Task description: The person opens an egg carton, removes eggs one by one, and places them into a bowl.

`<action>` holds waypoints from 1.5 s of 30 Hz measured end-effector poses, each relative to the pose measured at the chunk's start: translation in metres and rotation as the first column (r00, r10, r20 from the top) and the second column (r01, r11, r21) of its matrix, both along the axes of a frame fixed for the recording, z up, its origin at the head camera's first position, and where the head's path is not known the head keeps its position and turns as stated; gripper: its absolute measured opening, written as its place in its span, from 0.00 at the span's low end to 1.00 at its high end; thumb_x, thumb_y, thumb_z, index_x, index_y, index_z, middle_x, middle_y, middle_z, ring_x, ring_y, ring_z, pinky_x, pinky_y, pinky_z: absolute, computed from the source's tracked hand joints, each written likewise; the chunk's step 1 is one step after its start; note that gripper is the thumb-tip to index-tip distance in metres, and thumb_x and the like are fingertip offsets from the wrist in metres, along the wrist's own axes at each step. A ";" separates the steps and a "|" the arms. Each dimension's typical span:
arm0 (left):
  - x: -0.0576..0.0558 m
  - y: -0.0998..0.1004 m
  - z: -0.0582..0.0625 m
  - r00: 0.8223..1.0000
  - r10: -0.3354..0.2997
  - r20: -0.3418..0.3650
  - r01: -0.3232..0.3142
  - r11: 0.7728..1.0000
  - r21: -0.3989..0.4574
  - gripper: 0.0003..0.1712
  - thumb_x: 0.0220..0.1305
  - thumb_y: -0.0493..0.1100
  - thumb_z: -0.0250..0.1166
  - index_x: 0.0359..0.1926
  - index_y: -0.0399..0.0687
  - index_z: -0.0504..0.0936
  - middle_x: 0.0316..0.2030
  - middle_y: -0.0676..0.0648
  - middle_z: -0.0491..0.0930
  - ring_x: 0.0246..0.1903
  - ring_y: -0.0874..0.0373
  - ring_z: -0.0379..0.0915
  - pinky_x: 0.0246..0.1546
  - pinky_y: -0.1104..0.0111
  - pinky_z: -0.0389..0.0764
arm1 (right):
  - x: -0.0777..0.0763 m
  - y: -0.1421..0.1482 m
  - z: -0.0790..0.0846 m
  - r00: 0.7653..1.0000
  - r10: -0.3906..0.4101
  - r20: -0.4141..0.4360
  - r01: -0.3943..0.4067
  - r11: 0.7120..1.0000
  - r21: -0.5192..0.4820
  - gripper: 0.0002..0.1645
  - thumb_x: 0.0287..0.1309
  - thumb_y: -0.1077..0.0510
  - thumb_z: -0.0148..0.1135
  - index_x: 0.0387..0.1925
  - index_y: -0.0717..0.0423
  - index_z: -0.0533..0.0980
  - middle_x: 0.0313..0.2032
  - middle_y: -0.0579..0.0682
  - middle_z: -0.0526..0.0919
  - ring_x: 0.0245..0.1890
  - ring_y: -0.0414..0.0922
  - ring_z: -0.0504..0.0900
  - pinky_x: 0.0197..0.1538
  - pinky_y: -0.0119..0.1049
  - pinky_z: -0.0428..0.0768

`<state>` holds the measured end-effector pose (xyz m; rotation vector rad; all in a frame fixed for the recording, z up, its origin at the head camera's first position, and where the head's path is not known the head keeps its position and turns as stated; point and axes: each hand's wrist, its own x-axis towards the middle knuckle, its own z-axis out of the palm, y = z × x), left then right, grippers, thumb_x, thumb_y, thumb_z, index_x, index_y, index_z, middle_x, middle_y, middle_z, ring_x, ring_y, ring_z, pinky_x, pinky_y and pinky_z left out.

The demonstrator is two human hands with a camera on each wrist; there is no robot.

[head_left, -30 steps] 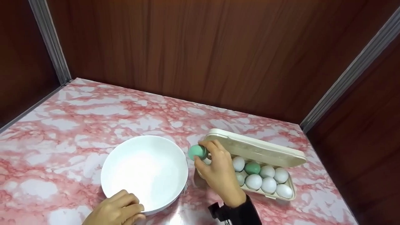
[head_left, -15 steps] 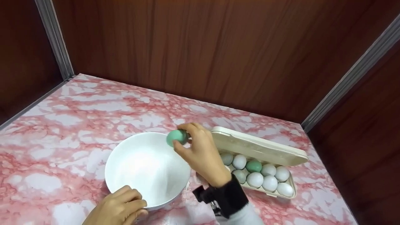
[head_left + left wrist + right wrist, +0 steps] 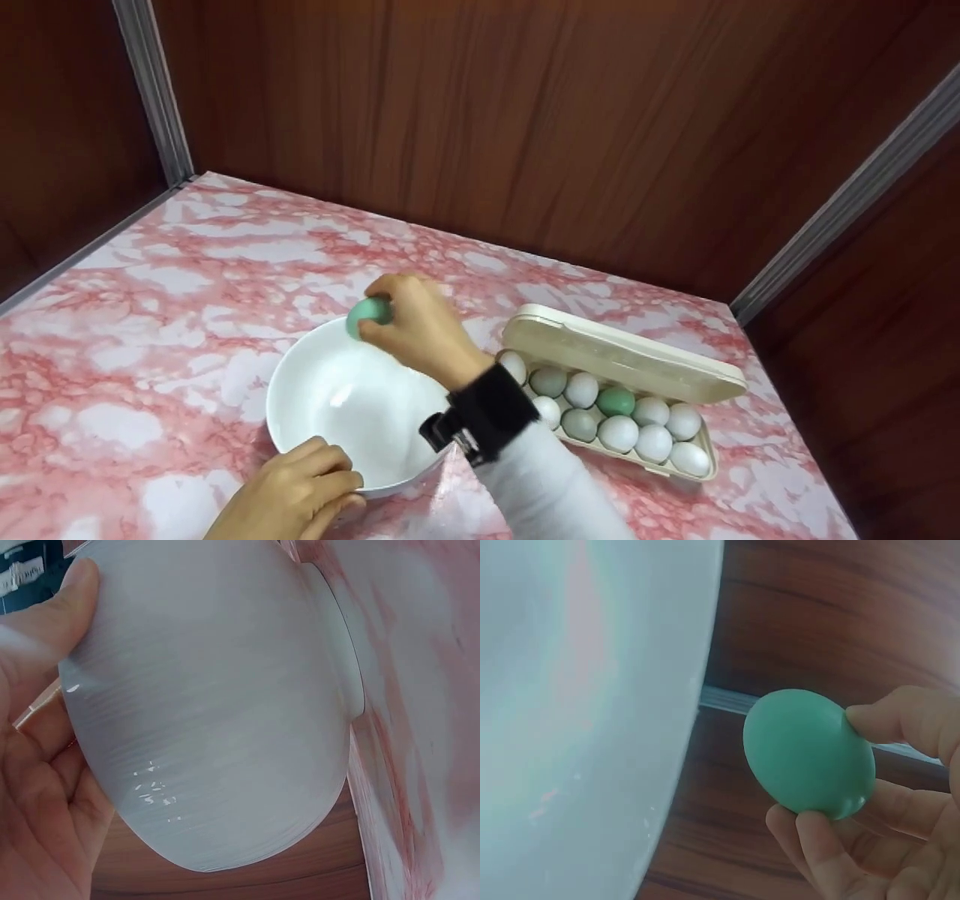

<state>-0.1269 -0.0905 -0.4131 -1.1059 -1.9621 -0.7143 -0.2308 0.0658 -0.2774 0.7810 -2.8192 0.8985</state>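
Note:
A green egg [image 3: 367, 318] is pinched between the thumb and fingers of my right hand [image 3: 420, 322], held above the far rim of a white bowl [image 3: 352, 405]. In the right wrist view the green egg [image 3: 806, 754] shows whole, with the bowl's wall [image 3: 592, 720] beside it. My left hand [image 3: 292, 491] grips the near rim of the bowl. From the left wrist view, the thumb lies on one side of the bowl [image 3: 210, 705] and the fingers on the other. No egg shows in the visible part of the bowl.
An egg carton [image 3: 630, 352] with its lid raised stands to the right, holding several white and greyish eggs and one green egg [image 3: 616, 401]. A pink-and-white marbled tabletop [image 3: 187, 315] lies beneath. Brown wood-grain panels [image 3: 465, 135] enclose it at the back and sides.
My right hand has carried the green egg leftward from beside the carton to over the bowl's far rim. More of the carton's eggs have come into sight. My left hand keeps its grip.

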 end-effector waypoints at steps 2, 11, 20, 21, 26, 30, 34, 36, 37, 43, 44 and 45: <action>-0.001 0.000 -0.001 1.000 -0.009 -0.028 0.009 1.000 0.003 0.23 0.75 0.54 0.51 0.27 0.50 0.83 0.27 0.57 0.75 0.29 0.65 0.67 0.30 0.80 0.69 | -0.005 -0.007 -0.007 0.998 0.033 0.051 -0.033 0.999 0.004 0.17 0.54 0.62 0.68 0.46 0.63 0.82 0.39 0.52 0.85 0.33 0.38 0.75 0.34 0.23 0.73; -0.003 0.000 -0.003 0.999 -0.021 -0.026 0.021 1.000 -0.006 0.21 0.74 0.53 0.54 0.27 0.50 0.83 0.27 0.57 0.75 0.29 0.65 0.67 0.31 0.79 0.70 | -0.022 -0.021 -0.040 0.948 0.069 0.312 -0.083 0.996 0.032 0.13 0.53 0.62 0.70 0.41 0.63 0.84 0.35 0.49 0.85 0.29 0.35 0.75 0.32 0.23 0.75; -0.008 0.001 0.000 0.997 -0.044 -0.060 0.043 0.999 -0.014 0.21 0.75 0.53 0.54 0.28 0.50 0.83 0.27 0.56 0.75 0.29 0.65 0.67 0.30 0.80 0.70 | -0.029 -0.017 -0.055 0.928 0.070 0.367 -0.097 0.994 0.056 0.15 0.52 0.63 0.74 0.43 0.62 0.84 0.41 0.53 0.88 0.36 0.37 0.79 0.37 0.22 0.77; -0.008 0.001 0.000 0.997 -0.046 -0.064 0.045 0.999 -0.017 0.21 0.75 0.53 0.53 0.27 0.50 0.82 0.27 0.56 0.75 0.29 0.65 0.67 0.29 0.80 0.69 | -0.029 -0.017 -0.057 0.927 0.076 0.366 -0.107 0.992 0.065 0.16 0.52 0.63 0.74 0.44 0.62 0.84 0.42 0.53 0.88 0.38 0.37 0.80 0.39 0.22 0.77; -0.009 -0.001 -0.001 0.995 -0.056 -0.087 0.054 0.998 -0.026 0.22 0.76 0.54 0.52 0.26 0.51 0.81 0.26 0.56 0.74 0.28 0.65 0.66 0.28 0.82 0.68 | -0.029 -0.022 -0.062 0.929 0.105 0.356 -0.146 0.985 0.089 0.18 0.52 0.63 0.75 0.46 0.62 0.84 0.44 0.52 0.88 0.40 0.36 0.80 0.43 0.20 0.76; -0.010 0.000 -0.002 0.996 -0.054 -0.075 0.052 0.998 -0.016 0.22 0.76 0.54 0.52 0.27 0.52 0.80 0.26 0.56 0.73 0.29 0.65 0.65 0.28 0.83 0.66 | -0.029 -0.024 -0.060 0.931 0.087 0.355 -0.137 0.983 0.119 0.18 0.52 0.64 0.74 0.47 0.61 0.84 0.45 0.52 0.88 0.40 0.36 0.80 0.43 0.20 0.76; -0.007 0.000 -0.003 0.998 -0.039 -0.040 0.039 0.999 -0.003 0.21 0.75 0.55 0.52 0.26 0.53 0.80 0.27 0.57 0.74 0.30 0.66 0.66 0.28 0.82 0.66 | -0.024 -0.026 -0.058 0.929 0.044 0.368 -0.127 0.971 0.204 0.21 0.53 0.64 0.73 0.51 0.58 0.82 0.47 0.52 0.87 0.42 0.39 0.82 0.40 0.21 0.77; -0.006 0.000 -0.003 0.999 -0.036 -0.031 0.036 0.999 0.001 0.21 0.75 0.55 0.53 0.26 0.53 0.80 0.27 0.57 0.74 0.30 0.66 0.66 0.28 0.82 0.67 | -0.022 -0.026 -0.057 0.930 0.034 0.367 -0.134 0.959 0.250 0.23 0.53 0.64 0.73 0.53 0.56 0.82 0.48 0.52 0.86 0.40 0.38 0.81 0.37 0.21 0.76; -0.006 -0.001 -0.003 0.999 -0.037 -0.030 0.037 0.999 0.002 0.21 0.75 0.55 0.53 0.26 0.53 0.80 0.27 0.57 0.74 0.29 0.66 0.66 0.28 0.82 0.67 | -0.022 -0.026 -0.056 0.930 0.027 0.368 -0.135 0.953 0.272 0.24 0.53 0.64 0.73 0.54 0.55 0.81 0.47 0.52 0.86 0.38 0.38 0.80 0.35 0.21 0.76; -0.008 0.001 -0.002 0.998 -0.049 -0.040 0.049 0.999 -0.001 0.21 0.74 0.55 0.54 0.26 0.52 0.79 0.26 0.57 0.73 0.28 0.66 0.64 0.27 0.83 0.65 | -0.018 -0.021 -0.054 0.939 0.003 0.343 -0.146 0.908 0.393 0.26 0.53 0.64 0.72 0.56 0.50 0.80 0.52 0.45 0.82 0.37 0.37 0.73 0.38 0.22 0.72; -0.008 0.001 -0.002 0.998 -0.048 -0.039 0.048 0.999 -0.001 0.21 0.74 0.55 0.53 0.26 0.52 0.79 0.26 0.57 0.73 0.28 0.66 0.64 0.27 0.83 0.65 | -0.017 -0.020 -0.055 0.941 0.006 0.338 -0.150 0.904 0.400 0.26 0.53 0.64 0.72 0.55 0.50 0.80 0.53 0.44 0.81 0.38 0.37 0.72 0.40 0.22 0.72; -0.007 0.001 -0.002 0.998 -0.048 -0.036 0.048 0.999 0.001 0.21 0.74 0.55 0.53 0.25 0.52 0.79 0.26 0.57 0.73 0.28 0.66 0.64 0.27 0.83 0.65 | -0.017 -0.020 -0.055 0.942 0.010 0.334 -0.153 0.902 0.404 0.26 0.52 0.64 0.72 0.55 0.51 0.80 0.53 0.44 0.81 0.39 0.36 0.72 0.41 0.21 0.71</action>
